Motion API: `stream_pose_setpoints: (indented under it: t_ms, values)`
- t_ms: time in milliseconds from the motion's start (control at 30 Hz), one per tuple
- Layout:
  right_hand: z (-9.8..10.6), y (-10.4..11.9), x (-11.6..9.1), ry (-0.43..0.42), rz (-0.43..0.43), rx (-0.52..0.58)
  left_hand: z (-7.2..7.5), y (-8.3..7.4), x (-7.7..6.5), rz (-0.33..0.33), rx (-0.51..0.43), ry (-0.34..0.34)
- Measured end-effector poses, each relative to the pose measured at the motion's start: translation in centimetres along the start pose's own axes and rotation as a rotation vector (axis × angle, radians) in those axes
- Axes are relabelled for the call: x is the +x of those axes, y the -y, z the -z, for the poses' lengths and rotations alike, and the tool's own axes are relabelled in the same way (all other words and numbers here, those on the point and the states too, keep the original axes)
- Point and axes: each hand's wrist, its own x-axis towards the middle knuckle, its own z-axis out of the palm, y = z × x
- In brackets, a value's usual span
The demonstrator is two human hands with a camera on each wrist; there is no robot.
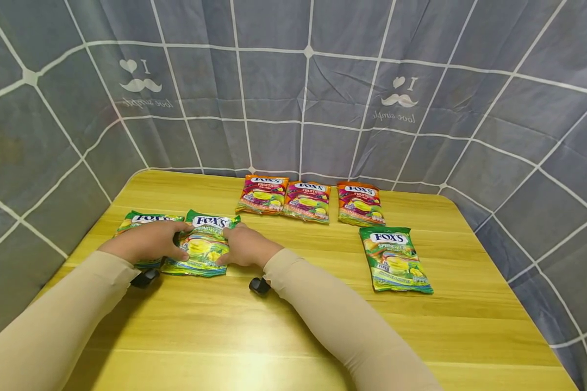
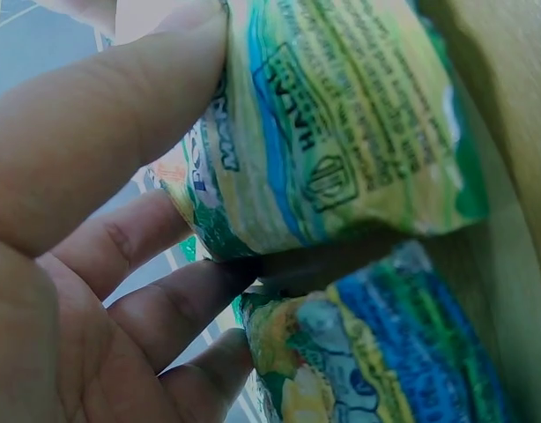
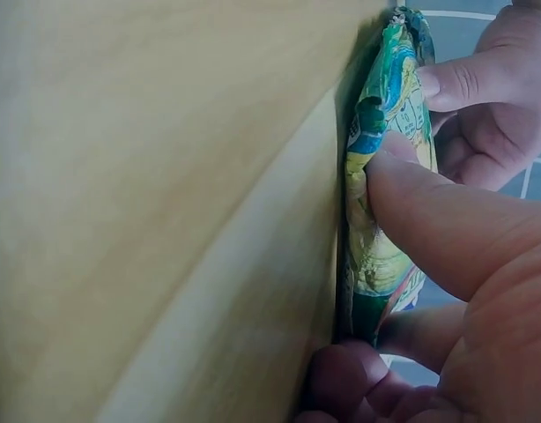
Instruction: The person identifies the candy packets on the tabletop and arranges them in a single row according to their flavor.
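Note:
A green FOX'S Spring Tea candy bag (image 1: 200, 252) lies face up at the left of the table, with a hand at each side. My left hand (image 1: 151, 239) grips its left edge, the thumb (image 2: 121, 115) against the wrapper. From the other side my right hand (image 1: 247, 245) holds the right edge, its thumb (image 3: 429, 207) pressed on the bag and its fingers curled at the edge. Just left is a second green candy bag (image 1: 145, 218), partly hidden under my left hand; its wrapper (image 2: 367, 352) also shows near my left fingers.
Three orange-and-purple FOX'S Fruits bags, left (image 1: 262, 195), middle (image 1: 307, 202) and right (image 1: 360, 204), lie along the back edge. Another green candy bag (image 1: 396, 263) is at the right of the wooden table (image 1: 283, 347). A grey checked curtain (image 1: 274, 98) encloses the back and sides.

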Motion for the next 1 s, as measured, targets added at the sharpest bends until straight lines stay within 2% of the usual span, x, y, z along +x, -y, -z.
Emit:
stream_pose_setpoints:
  t_ms: [700, 1000]
  values:
    - [0.05, 0.01, 0.42, 0.006, -0.011, 0.018, 0.58, 0.26, 0.33, -0.038, 0.018, -0.017]
    - [-0.04, -0.08, 0.18, 0.020, -0.025, 0.038, 0.54, -0.08, 0.42, -0.040, 0.013, -0.002]
